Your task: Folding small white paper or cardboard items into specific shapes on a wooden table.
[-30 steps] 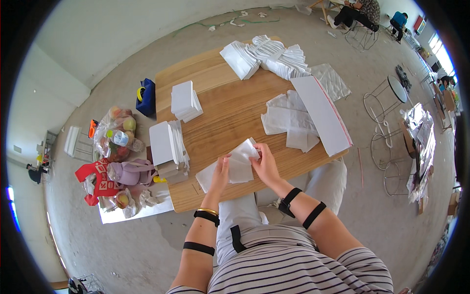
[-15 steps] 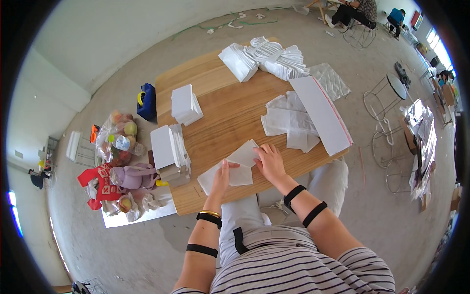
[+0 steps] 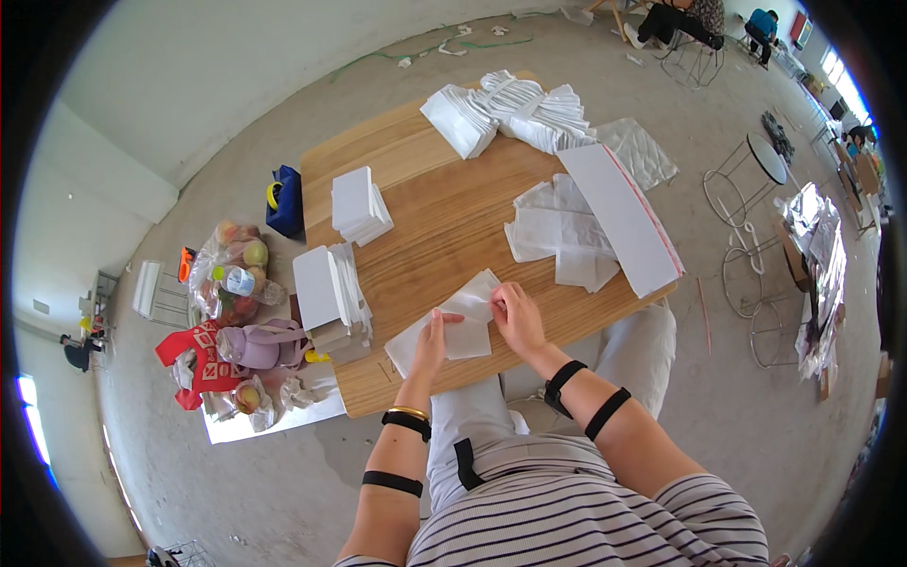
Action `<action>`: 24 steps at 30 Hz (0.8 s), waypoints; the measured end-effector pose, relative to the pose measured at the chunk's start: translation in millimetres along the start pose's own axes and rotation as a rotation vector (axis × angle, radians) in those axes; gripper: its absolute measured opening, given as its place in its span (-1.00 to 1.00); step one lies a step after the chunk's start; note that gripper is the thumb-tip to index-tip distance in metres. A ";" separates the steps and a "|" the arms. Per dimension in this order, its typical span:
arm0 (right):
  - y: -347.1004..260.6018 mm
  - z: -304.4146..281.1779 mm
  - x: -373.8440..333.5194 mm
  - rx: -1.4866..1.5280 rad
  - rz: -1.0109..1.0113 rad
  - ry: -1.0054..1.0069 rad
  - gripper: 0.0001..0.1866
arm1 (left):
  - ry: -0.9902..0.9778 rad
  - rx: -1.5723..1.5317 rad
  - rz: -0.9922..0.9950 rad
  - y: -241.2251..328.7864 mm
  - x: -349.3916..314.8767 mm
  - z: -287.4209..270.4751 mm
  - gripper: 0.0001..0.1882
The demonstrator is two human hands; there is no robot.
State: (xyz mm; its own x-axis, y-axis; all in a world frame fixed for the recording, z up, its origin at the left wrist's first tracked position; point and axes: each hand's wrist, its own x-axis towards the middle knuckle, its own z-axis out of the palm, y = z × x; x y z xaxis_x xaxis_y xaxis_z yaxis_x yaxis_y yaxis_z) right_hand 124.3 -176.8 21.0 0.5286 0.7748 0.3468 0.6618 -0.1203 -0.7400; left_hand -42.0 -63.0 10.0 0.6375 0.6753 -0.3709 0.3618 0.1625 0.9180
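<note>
A thin, slightly see-through white paper piece [image 3: 470, 342] lies at the table's near edge, with a folded or overlapping part slanting up between my hands. My left hand [image 3: 432, 342] is closed on its left part, thumb pointing right across it. My right hand [image 3: 517, 319] pinches its upper right edge between thumb and bent fingers. What lies under my left palm is hidden. More thin white pieces [image 3: 564, 231] lie loosely overlapped beyond my right hand, beside a long white box or board [image 3: 624, 222] with a red edge.
On the wooden table [image 3: 444, 203], two stacks of white cards or packets [image 3: 319, 288] stand at the left and a bundled white pile [image 3: 529, 111] at the back. Left of it are a blue tape dispenser [image 3: 284, 200], bagged fruit [image 3: 236, 255] and a purple bag [image 3: 260, 345]. Stools [image 3: 765, 159] stand right.
My right fingers have drawn together into a pinch at the paper's upper edge; before, they were more spread over it. My left hand stays nearly in place.
</note>
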 end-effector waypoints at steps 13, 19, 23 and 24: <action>-5.2 -3.9 5.4 0.505 0.344 -0.558 -0.67 | 0.051 0.021 0.051 3.5 -5.6 -2.7 -0.26; 4.6 -11.3 10.3 -0.203 -0.108 -0.055 -0.82 | -0.002 -0.043 -0.048 11.5 -7.8 2.2 -0.22; 12.3 -9.9 9.8 -0.332 -0.207 -0.098 -0.90 | -0.001 -0.025 -0.032 14.0 -7.7 4.0 -0.22; 13.5 -8.8 9.1 -0.333 -0.206 -0.098 -0.90 | -0.003 -0.023 -0.035 15.6 -8.0 4.8 -0.22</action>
State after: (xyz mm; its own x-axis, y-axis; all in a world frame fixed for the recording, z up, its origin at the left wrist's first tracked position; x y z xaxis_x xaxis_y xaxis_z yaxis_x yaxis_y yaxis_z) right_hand 142.7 -176.8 19.2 0.3249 0.8570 0.4001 0.8929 -0.1385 -0.4285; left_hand -38.2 -69.4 26.6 0.6265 0.6669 -0.4033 0.3682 0.2028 0.9073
